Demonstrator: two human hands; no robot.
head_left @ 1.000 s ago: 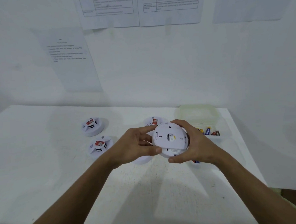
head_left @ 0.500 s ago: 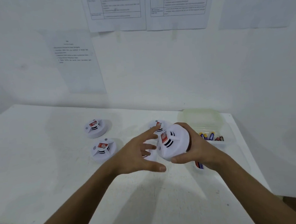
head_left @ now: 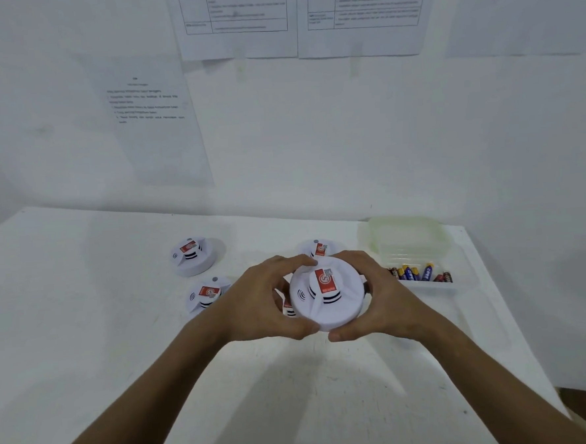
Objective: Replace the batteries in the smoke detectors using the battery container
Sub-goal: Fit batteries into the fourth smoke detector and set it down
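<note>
A: Left hand point(head_left: 269, 298) curled round the left rim of the held detector point(head_left: 327, 293), thumb at the near edge, fingertips on the far edge.

B: Right hand point(head_left: 383, 298) likewise gripping the right rim, thumb below, fingers wrapped over the far side. Thumbs nearly meeting under the near edge.

A: Held above the table point(head_left: 86, 337), red-labelled face up, slightly tilted toward the camera.

B: Just behind the left hand, partly hidden: a fourth detector point(head_left: 288, 306), only a sliver showing. Whether touching the held one, cannot tell.

A: Beyond the fingertips, another far detector point(head_left: 317, 248), mostly covered by the hands.

B: To the left, near detector point(head_left: 205, 294) just beside the left wrist; left far detector point(head_left: 192, 256) behind it, apart.

A: To the right, container point(head_left: 420, 248) near the table's right edge, clear, lid off, batteries point(head_left: 420, 274) lying in a row along its near wall. Close to the right hand, not touching.

B: Open table in front of both forearms and across the whole left side. Tight only on the right, between container and table edge.

A: Wall straight behind the table, papers point(head_left: 238, 19) pinned up.
</note>
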